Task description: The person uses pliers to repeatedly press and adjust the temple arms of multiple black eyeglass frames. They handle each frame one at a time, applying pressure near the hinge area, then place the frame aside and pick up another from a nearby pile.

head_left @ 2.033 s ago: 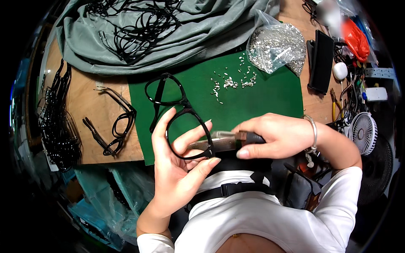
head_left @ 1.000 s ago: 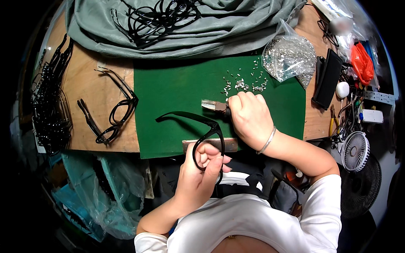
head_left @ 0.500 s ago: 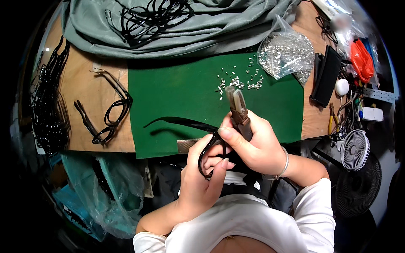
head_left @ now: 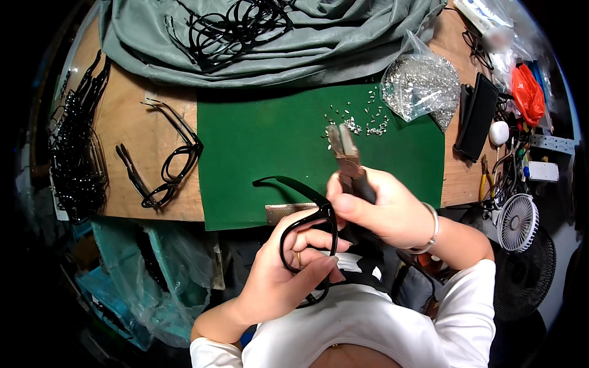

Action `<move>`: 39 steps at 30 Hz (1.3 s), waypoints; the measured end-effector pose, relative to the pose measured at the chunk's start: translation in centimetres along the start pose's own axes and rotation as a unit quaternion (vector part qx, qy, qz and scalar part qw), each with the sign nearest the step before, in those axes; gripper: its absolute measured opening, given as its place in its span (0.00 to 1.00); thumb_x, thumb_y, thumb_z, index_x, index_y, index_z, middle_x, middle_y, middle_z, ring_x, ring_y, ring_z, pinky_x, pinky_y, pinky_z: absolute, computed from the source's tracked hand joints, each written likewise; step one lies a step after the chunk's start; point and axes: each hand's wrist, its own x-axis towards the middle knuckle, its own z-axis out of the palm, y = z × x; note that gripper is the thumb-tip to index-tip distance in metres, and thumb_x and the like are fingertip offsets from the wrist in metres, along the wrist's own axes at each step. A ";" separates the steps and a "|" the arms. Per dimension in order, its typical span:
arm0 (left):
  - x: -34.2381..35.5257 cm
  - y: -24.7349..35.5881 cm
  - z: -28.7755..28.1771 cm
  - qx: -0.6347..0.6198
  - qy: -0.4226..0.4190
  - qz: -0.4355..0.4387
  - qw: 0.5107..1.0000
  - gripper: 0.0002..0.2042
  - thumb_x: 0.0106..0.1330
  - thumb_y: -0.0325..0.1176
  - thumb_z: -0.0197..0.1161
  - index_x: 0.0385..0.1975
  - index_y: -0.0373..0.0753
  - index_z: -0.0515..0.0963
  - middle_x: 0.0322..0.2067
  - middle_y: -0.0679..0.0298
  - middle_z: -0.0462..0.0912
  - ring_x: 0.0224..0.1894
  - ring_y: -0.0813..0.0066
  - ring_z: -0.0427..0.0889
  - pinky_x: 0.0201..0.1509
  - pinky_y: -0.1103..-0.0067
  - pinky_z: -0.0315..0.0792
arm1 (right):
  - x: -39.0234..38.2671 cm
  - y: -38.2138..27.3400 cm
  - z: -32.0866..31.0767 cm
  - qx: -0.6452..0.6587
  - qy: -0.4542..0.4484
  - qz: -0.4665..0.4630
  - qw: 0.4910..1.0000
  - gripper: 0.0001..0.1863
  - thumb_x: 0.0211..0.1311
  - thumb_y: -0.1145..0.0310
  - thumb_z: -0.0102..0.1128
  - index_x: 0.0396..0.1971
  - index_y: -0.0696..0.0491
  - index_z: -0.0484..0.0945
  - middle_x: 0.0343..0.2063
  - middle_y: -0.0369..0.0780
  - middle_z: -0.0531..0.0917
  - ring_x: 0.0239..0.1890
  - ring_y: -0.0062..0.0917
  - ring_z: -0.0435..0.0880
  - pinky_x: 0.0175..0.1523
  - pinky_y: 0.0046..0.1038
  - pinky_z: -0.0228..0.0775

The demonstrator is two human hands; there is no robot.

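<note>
A black eyeglass frame (head_left: 325,202) is held in my left hand (head_left: 270,270), its fingers bent round the rims and bridge. One temple arm of it stretches out over the green mat (head_left: 257,141). My right hand (head_left: 383,205) grips a pair of pliers (head_left: 350,162), whose pale-padded jaws point away from me. The right thumb and fingertips are close to the frame's hinge corner; whether they touch it I cannot tell. Beyond the jaws, small silvery pieces (head_left: 375,130) lie scattered on the mat.
A clear bag (head_left: 417,86) of silvery pieces lies at the mat's far right. Another black frame (head_left: 175,162) rests on the wood at left, beside a heap of black frames (head_left: 76,153). More frames (head_left: 236,27) lie on grey cloth (head_left: 343,49). A small white fan (head_left: 517,222) stands right.
The eyeglass frame has turned, so a rim now faces up more openly and its temple arm reaches less far left. The pliers and right hand have shifted slightly right.
</note>
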 end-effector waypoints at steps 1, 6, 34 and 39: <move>-0.4 0.0 -0.2 0.002 0.005 -0.007 1.000 0.25 0.57 0.14 0.46 0.55 0.36 0.51 0.40 0.53 0.72 0.33 0.75 0.77 0.37 0.82 0.72 | -0.2 0.0 -0.4 -0.046 -0.003 -0.032 0.998 0.09 0.58 0.65 0.53 0.28 0.56 0.68 0.22 0.29 0.70 0.24 0.11 0.66 0.31 0.16 0.60; -1.2 1.0 -1.0 -0.001 -0.004 -0.061 0.998 0.23 0.55 0.13 0.48 0.52 0.32 0.56 0.39 0.52 0.73 0.33 0.72 0.78 0.36 0.81 0.72 | -2.1 -1.2 -2.3 -0.348 -0.116 -0.006 0.930 0.18 0.57 0.58 0.50 0.32 0.60 0.70 0.18 0.46 0.75 0.23 0.35 0.77 0.29 0.29 0.66; -0.1 1.2 0.2 0.054 0.019 -0.040 0.998 0.21 0.57 0.16 0.48 0.52 0.30 0.57 0.40 0.54 0.74 0.31 0.76 0.78 0.36 0.83 0.71 | 0.7 0.6 -5.2 -0.491 0.007 -0.054 0.869 0.18 0.51 0.59 0.56 0.30 0.61 0.71 0.24 0.50 0.76 0.29 0.42 0.76 0.34 0.33 0.67; -0.1 1.9 -2.0 0.303 0.139 0.077 0.940 0.19 0.57 0.20 0.51 0.49 0.27 0.60 0.39 0.53 0.74 0.33 0.74 0.78 0.36 0.82 0.73 | 1.2 2.2 -4.7 -0.483 0.052 -0.093 0.869 0.14 0.51 0.62 0.55 0.28 0.60 0.72 0.22 0.49 0.75 0.26 0.42 0.75 0.32 0.33 0.66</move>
